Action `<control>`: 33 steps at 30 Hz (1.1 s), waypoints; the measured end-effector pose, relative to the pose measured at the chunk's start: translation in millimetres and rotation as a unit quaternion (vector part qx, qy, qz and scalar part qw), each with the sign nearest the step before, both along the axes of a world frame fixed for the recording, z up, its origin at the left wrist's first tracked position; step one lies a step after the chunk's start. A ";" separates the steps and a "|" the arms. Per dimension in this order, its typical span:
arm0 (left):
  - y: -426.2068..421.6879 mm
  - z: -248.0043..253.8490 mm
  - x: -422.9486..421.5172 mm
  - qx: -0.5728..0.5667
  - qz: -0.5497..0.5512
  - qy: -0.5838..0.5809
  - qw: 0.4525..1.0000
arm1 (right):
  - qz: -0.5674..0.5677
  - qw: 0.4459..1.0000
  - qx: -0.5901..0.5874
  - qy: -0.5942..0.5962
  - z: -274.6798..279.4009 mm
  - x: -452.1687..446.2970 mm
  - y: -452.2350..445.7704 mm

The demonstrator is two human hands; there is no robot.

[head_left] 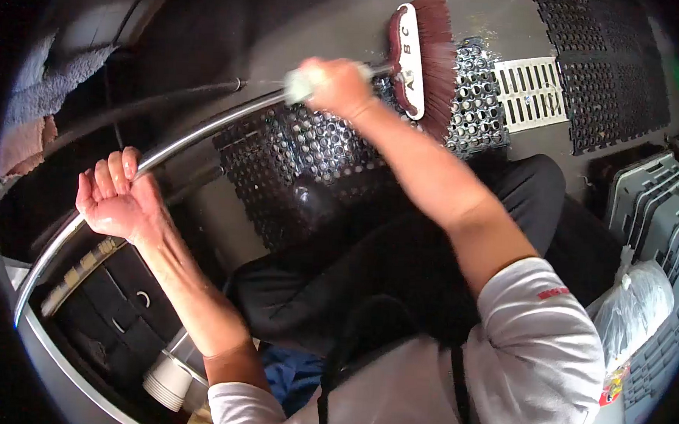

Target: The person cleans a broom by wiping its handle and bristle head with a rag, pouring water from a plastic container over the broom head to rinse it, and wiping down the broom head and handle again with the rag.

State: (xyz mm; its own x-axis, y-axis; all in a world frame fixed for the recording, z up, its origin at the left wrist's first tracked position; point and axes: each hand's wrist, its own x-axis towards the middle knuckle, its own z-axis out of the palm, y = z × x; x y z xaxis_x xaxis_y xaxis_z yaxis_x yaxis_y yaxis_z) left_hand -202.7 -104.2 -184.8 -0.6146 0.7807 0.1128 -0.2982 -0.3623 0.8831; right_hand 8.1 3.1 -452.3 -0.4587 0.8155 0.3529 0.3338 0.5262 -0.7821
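Note:
A broom lies slantwise across the view, its long metal handle (pixel 213 128) running to a dark red bristle head (pixel 437 68) with a white strip lettered A, B, C. My left hand (pixel 120 199) is closed around the handle toward its lower-left end, palm side facing me and skin wet. Nearer the head, my right hand (pixel 341 88) is closed on a pale, whitish-green cloth or sponge (pixel 301 81) pressed against the handle. Motion blurs this hand, so the exact kind of cloth cannot be made out.
Black perforated rubber mats (pixel 600 64) lie on the wet floor around a white drain grate (pixel 530 94). Grey plastic crates (pixel 651 199) and a clear plastic bag (pixel 639 301) are at the right. Towels (pixel 57 78) hang at upper left; stacked white cups (pixel 167 380) sit at lower left.

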 end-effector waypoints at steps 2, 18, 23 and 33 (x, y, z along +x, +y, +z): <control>-2.3 3.3 5.1 0.011 -0.028 -0.012 0.999 | 0.032 0.993 -0.056 -0.098 -61.4 43.8 23.7; 18.3 0.2 20.6 0.063 -0.061 0.072 0.994 | 0.171 0.932 -0.067 0.313 214.7 -71.4 -33.8; 19.9 -10.1 37.1 -0.034 -0.031 0.082 0.996 | 0.065 0.959 -0.051 0.269 238.8 -92.1 -42.5; 14.0 -14.5 44.9 0.017 -0.129 -0.020 0.991 | -0.024 0.992 0.018 0.122 39.8 -1.9 -0.5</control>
State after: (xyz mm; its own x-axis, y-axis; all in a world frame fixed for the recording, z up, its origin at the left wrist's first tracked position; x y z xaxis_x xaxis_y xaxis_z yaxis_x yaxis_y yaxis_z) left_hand -157.8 -90.2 -199.3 -0.3995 0.9087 0.1209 -0.4194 -0.2985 0.8574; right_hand 6.2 2.6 -412.5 -0.3161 0.8192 0.4785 0.1629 0.5437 -0.8233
